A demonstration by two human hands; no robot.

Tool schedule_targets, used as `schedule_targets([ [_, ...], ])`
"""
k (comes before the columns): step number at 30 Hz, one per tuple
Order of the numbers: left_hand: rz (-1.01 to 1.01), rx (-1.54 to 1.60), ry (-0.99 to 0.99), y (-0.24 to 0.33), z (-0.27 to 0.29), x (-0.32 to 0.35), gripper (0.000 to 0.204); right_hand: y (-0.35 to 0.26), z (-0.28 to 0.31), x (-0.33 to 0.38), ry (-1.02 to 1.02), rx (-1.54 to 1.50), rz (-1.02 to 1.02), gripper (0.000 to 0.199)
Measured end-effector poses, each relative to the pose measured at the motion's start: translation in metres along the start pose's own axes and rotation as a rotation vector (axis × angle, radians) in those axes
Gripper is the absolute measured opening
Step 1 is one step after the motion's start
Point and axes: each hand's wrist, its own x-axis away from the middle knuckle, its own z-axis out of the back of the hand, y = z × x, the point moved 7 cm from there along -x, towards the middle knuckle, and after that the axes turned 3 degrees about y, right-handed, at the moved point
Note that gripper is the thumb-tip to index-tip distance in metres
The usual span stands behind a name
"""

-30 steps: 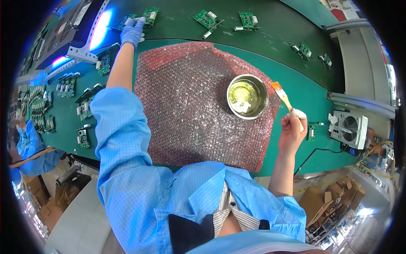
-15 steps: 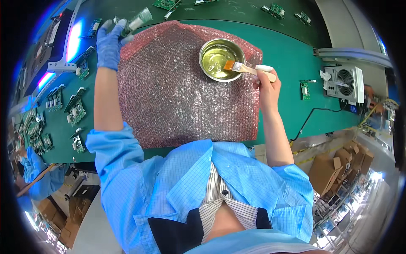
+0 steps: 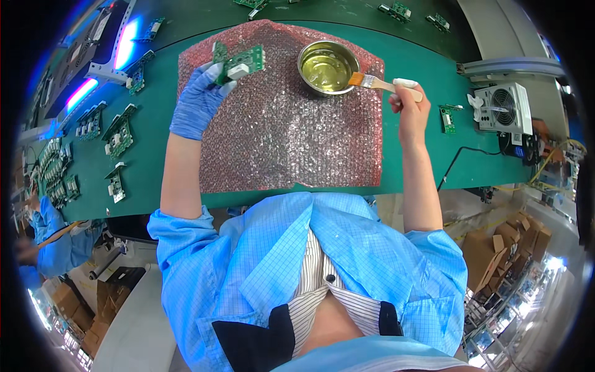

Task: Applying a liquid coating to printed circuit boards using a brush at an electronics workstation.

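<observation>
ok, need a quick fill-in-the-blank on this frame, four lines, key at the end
1. The green circuit board is held in the person's ____ hand.
2. The glove behind that grip is coloured ____.
3. The right hand holds a brush with ____ bristles.
4. The metal bowl sits on a reddish sheet of ____ wrap.

Missing words: left; blue; orange; bubble

Left grip (image 3: 199,99) partly hides the circuit board (image 3: 248,62); far board (image 3: 251,3) cropped above.
</observation>
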Motion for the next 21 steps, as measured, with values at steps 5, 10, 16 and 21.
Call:
schedule_targets([
  [5, 0.017, -0.084, -0.159, -0.012, -0.025, 0.007, 0.032, -0.019, 0.013, 0.005, 0.012, -0.005, 0.047, 0.014],
  [10, 0.093, -0.241, -0.260, -0.033, -0.046, 0.009, 0.041, -0.041, -0.015, 0.019, -0.229, -0.017, 0.160, 0.018],
  [16, 0.141, -0.445, -0.299, -0.042, -0.064, 0.023, 0.047, -0.058, -0.060, 0.044, -0.616, 0.075, 0.249, 0.021],
  [21, 0.117, -0.570, -0.354, -0.038, -0.074, 0.035, 0.049, -0.060, -0.077, 0.050, -0.700, 0.117, 0.255, 0.021],
])
